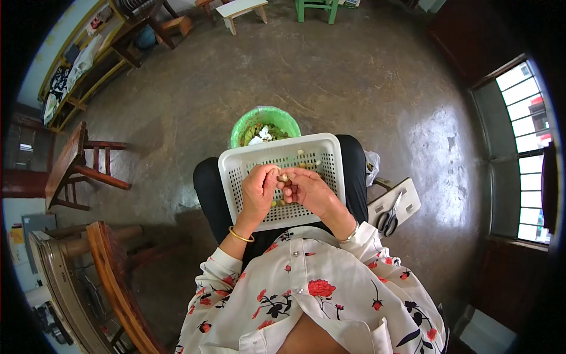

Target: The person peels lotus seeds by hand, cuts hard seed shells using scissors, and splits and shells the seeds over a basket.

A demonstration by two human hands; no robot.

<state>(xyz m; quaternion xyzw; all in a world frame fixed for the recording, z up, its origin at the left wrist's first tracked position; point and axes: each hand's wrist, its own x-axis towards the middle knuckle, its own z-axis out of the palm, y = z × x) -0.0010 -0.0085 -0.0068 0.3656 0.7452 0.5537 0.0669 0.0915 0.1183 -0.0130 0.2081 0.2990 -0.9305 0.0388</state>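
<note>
A white perforated plastic basket (339, 177) rests across my lap. Above it, my left hand (259, 187) and my right hand (309, 192) meet with fingertips pinched around a small pale piece (283, 176), perhaps a clove or nut; its kind is too small to make out. Both hands are closed, and part of the piece is hidden by the fingers. A few similar pale pieces (300, 152) lie in the basket, along with yellowish bits (275, 203) below my hands.
Just beyond the basket stands a green bucket (237, 130) of green scraps with white pieces on top. Black-handled scissors (387, 223) lie on a small pale stool (408, 203) at my right. Wooden chairs (65, 162) are at the left, a white-topped stool (240, 7) farther off.
</note>
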